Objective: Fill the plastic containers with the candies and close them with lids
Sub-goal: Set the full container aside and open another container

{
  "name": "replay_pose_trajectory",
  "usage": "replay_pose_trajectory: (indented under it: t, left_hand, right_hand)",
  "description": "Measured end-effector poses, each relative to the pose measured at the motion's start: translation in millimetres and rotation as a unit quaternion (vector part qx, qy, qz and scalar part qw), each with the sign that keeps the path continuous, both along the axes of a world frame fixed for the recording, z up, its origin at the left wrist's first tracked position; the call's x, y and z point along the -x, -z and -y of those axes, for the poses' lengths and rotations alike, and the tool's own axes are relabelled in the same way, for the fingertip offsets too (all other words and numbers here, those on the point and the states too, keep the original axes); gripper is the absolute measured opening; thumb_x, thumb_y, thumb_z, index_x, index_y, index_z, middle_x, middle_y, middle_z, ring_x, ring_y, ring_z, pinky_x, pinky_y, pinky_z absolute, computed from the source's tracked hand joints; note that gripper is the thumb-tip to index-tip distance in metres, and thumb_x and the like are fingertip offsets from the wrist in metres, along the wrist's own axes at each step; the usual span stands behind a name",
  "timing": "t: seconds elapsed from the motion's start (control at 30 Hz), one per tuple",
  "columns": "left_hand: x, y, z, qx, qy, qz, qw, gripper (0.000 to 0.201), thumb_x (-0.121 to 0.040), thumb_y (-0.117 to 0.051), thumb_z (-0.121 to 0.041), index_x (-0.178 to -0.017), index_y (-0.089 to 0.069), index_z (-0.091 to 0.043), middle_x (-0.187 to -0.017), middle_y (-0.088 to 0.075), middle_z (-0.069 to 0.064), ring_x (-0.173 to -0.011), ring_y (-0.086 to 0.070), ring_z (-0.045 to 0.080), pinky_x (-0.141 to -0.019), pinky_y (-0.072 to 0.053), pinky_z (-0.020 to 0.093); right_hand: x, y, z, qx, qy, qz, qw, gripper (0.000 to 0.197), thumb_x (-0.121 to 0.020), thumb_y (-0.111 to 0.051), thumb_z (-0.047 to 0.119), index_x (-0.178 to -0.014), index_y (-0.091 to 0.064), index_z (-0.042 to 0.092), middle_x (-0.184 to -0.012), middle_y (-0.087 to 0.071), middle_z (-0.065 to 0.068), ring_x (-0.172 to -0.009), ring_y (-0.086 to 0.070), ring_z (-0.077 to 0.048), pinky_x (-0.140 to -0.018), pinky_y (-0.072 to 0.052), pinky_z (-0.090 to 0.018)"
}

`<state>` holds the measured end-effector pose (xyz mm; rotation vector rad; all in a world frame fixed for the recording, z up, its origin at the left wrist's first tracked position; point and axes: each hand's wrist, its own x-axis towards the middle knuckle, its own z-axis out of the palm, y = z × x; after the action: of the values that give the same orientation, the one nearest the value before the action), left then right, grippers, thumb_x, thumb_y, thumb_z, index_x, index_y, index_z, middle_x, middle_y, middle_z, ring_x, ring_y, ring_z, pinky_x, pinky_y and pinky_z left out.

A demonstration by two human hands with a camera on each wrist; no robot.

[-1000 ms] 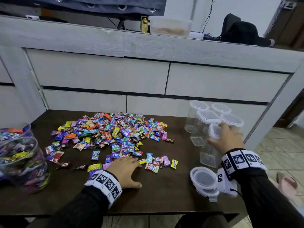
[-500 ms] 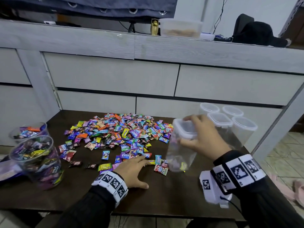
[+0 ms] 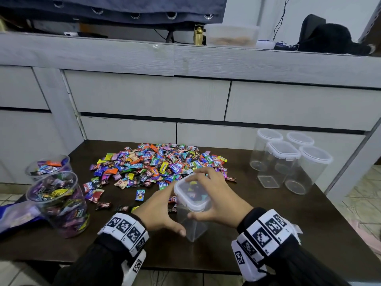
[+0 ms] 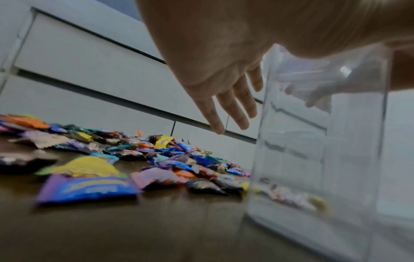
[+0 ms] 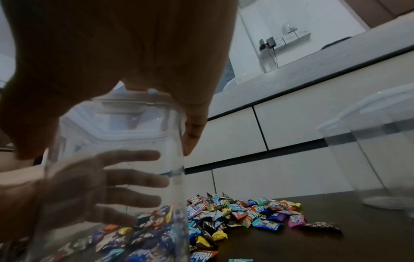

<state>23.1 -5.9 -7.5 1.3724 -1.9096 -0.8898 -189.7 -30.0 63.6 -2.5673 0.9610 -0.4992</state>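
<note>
A clear square container point(image 3: 193, 221) with its lid point(image 3: 190, 194) on stands at the table's front centre, just before the pile of wrapped candies point(image 3: 160, 164). My right hand point(image 3: 218, 199) grips its top, fingers curled over the lid. My left hand point(image 3: 160, 211) lies against its left side with straight fingers, the thumb touching the near wall. The left wrist view shows the straight fingers point(image 4: 230, 109) beside the container point(image 4: 313, 141). Through the container point(image 5: 116, 159) in the right wrist view, the left hand point(image 5: 100, 186) is visible.
Several empty lidded containers point(image 3: 282, 162) stand at the table's point(image 3: 268, 223) back right. Two open jars point(image 3: 59, 203) full of candies stand at the left edge, with a purple bag point(image 3: 16, 217) beside them. A grey drawer unit point(image 3: 144, 100) rises behind the table.
My right hand has carried the square container from the group at the right to the front centre. My left hand left the tabletop and came against the container's side.
</note>
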Motion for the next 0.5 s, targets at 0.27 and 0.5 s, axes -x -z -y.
replay_pose_trajectory:
  t: [0.27,0.5]
  left_hand:
    - [17.2,2.7,6.2,-0.036,-0.002,-0.178,0.983,0.106,-0.043,-0.098,-0.031,-0.135,-0.044,-0.025,-0.128,-0.063,-0.005,-0.123,-0.057,0.010,-0.099,-0.046,0.023]
    - [29.0,9.0,6.7,-0.078,-0.009,-0.217,0.973,0.106,-0.040,-0.099,-0.036,-0.132,-0.049,-0.019,-0.123,-0.067,0.004,-0.119,-0.061,0.017,-0.097,-0.050,0.030]
  right_hand:
    - [3.8,-11.4,16.8,-0.234,-0.011,0.115,0.965,0.050,-0.084,-0.060,0.053,-0.123,-0.041,0.029,-0.126,-0.047,0.007,-0.114,-0.050,-0.006,-0.094,-0.043,-0.019]
    - [-24.7,-14.1,44.8,-0.160,0.117,-0.013,0.980,0.043,-0.103,-0.030,0.035,-0.077,-0.049,0.007,-0.078,-0.049,-0.011,-0.074,-0.046,-0.022,-0.066,-0.031,-0.031]
